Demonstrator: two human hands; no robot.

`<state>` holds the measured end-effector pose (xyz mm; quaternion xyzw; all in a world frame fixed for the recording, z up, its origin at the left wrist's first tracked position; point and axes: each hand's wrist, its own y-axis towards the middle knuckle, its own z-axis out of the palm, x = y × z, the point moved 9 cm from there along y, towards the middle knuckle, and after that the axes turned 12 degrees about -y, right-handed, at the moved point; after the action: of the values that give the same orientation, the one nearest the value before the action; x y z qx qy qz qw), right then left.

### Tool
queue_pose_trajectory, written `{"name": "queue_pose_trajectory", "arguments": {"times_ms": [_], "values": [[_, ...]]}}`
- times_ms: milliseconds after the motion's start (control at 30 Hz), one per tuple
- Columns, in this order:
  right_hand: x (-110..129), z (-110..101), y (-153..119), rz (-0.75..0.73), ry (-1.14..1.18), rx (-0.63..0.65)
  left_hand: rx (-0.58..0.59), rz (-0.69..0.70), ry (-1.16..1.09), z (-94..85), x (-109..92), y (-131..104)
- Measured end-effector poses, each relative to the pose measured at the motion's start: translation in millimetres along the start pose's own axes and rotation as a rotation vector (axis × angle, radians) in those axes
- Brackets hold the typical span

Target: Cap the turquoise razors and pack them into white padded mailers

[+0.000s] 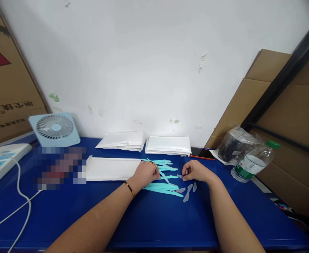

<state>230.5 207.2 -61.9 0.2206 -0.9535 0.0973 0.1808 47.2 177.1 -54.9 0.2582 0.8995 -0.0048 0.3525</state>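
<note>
My left hand (147,173) is closed, its fingertips pinching one of several turquoise sticks (163,192) that lie in a loose pile on the blue table (159,225). To its right, my right hand (192,171) pinches a small translucent cap (180,176) beside the tip of a turquoise stick. Several more translucent caps (186,197) are scattered below my right hand. A flat white padded envelope (109,169) lies just left of my left hand, which hides its right end in part.
Two stacks of white envelopes (167,144) sit against the wall. A light blue fan (55,128), power strip (1,163) and white cable are at left. A phone (203,153), plastic-wrapped dark item (230,146) and bottle (251,163) stand at right.
</note>
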Motion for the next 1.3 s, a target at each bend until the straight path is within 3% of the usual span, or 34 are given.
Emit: {"name": "queue_pose_trajectory", "arguments": {"times_ms": [333,500,667,733,867,933,1100,1300], "values": [[11,13,5,-0.017,0.133,0.027,-0.001,-0.021,-0.004,1.3,2,1],[20,13,14,-0.069,0.123,-0.070,-0.059,-0.018,0.049,2.0,7,8],[18,-5,10,-0.087,0.030,-0.178,-0.148,-0.003,0.101,-7.1,2,9],[22,-10,2,-0.137,0.036,-0.132,-0.137,0.029,0.050,-10.2,-4,4],[38,2,-12,-0.248,0.024,0.111,0.106,0.092,-0.073,4.8,-16,-7],[44,13,-14,-0.254,-0.010,0.192,0.173,0.073,-0.085,11.1,-16,-10],[44,33,-13,-0.200,-0.095,0.312,0.176,-0.019,-0.095,14.5,-10,-9],[28,13,-18,-0.104,0.211,0.253,0.097,-0.053,-0.191,3.1,-4,-5]]}}
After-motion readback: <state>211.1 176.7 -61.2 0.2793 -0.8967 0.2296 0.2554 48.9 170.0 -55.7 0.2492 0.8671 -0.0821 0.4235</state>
